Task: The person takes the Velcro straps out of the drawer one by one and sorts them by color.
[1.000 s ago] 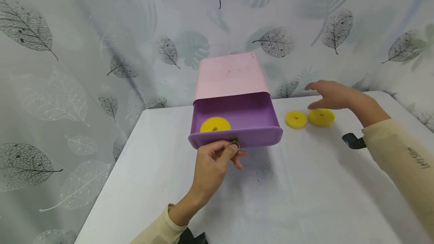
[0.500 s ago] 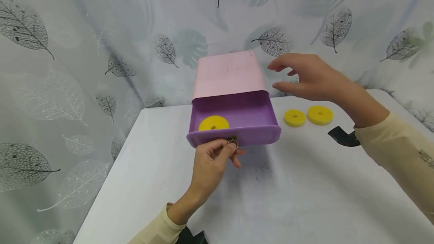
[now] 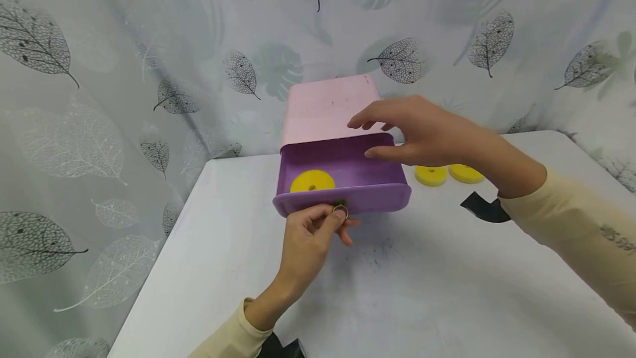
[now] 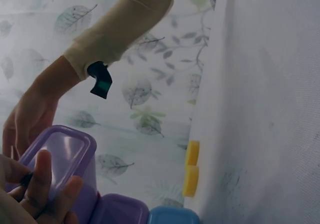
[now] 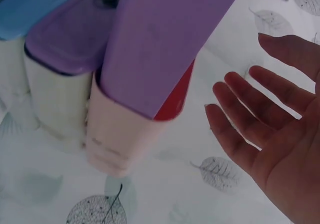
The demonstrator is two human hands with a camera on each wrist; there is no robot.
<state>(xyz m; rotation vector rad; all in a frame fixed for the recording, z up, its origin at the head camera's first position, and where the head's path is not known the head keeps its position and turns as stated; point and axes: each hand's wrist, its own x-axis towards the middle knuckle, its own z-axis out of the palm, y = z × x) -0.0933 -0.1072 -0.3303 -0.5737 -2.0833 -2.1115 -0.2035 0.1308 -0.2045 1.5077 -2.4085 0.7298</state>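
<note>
A purple drawer point(image 3: 377, 199) is pulled out from a pink casing point(image 3: 325, 112). My left hand point(image 3: 304, 250) pinches the small metal ring pull point(image 3: 340, 212) on its front. Inside the drawer, at the left, lies a round yellow disc point(image 3: 318, 179) with a small hole. Over the drawer's right side hovers my right hand point(image 3: 422, 132), fingers spread and thumb apart, holding nothing. In the right wrist view that bare palm point(image 5: 285, 154) faces the casing from beside it. Two more yellow discs, one smaller point(image 3: 430, 176) and one partly hidden by my right forearm point(image 3: 465, 174), lie on the table.
Below the pink unit, the left wrist view shows another purple drawer point(image 4: 120, 211) and a blue one point(image 4: 172, 216), both shut. A leaf-patterned curtain point(image 3: 199, 43) hangs behind the white table point(image 3: 238, 247). A black strap piece point(image 3: 484, 209) sticks out from my right sleeve.
My right hand has moved left, from above the discs on the table to over the open drawer. The left hand keeps its pinch on the ring pull, and the drawer stays out.
</note>
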